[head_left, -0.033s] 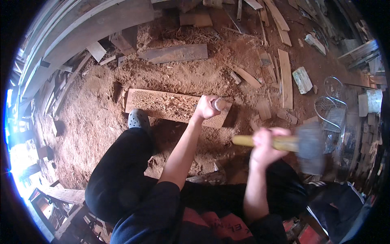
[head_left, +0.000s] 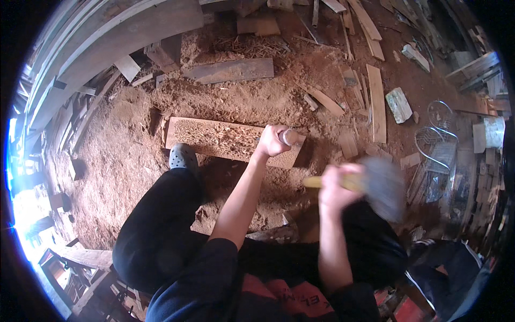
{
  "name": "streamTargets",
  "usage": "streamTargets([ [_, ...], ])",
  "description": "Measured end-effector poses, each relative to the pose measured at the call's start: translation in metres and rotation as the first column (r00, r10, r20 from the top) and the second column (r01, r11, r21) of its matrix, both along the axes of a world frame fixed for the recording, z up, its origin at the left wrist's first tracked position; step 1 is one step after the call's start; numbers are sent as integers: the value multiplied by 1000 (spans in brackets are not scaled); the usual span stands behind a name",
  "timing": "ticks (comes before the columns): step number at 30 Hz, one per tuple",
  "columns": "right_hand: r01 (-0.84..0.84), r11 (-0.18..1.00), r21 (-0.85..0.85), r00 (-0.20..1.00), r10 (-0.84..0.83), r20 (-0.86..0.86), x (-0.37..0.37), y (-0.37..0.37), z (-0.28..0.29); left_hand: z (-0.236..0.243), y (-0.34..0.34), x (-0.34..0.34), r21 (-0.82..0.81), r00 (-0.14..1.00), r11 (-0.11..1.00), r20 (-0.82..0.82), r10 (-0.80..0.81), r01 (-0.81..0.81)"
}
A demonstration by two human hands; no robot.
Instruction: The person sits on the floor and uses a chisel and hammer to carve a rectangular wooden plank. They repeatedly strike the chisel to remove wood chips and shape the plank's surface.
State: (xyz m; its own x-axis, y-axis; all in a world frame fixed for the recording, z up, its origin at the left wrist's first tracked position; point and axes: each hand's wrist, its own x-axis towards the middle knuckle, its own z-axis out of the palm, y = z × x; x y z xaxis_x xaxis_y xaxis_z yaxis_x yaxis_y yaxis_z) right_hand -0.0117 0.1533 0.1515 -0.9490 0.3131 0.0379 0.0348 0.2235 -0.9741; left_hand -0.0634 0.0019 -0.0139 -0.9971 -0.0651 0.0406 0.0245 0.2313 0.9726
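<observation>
The panel (head_left: 214,137) lies on the ground (head_left: 102,182), with a shoe (head_left: 183,157) at its near edge toward the left end and the left hand (head_left: 272,143), around a tool (head_left: 290,137), over its right part. The right hand (head_left: 336,189), around the hammer (head_left: 383,190), is nearer and further right, the hammer's head to that hand's right. Behind the panel lies a plank (head_left: 230,70); rightward come a board (head_left: 377,104), a block (head_left: 399,105) and a rack (head_left: 441,147), while timber (head_left: 134,45) occupies the far left.

White, blue-fringed glare burns out the left edge. Motion blur smears the hammer head (head_left: 384,189) and softens the right hand (head_left: 333,192); fisheye distortion bends the upper-left planks (head_left: 126,43) near black corners.
</observation>
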Motion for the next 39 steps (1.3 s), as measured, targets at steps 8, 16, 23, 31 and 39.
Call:
streamTargets([
  [8,-133,988,-82,700,152,698,12,21,-95,0,-6,2,-13,999,1000,40,-7,7],
  [16,-538,790,296,507,22,862,35,52,-198,-41,-71,2,434,945,864,-80,318,-255],
  [23,-560,813,157,399,99,912,31,47,-181,-12,-62,-2,454,947,847,-23,320,-275],
  [31,-512,824,242,538,88,839,44,54,-214,-3,39,5,-340,983,922,44,-180,184],
  [39,-520,776,357,593,27,805,49,46,-219,-1,20,-1,-140,993,983,-34,115,-118],
])
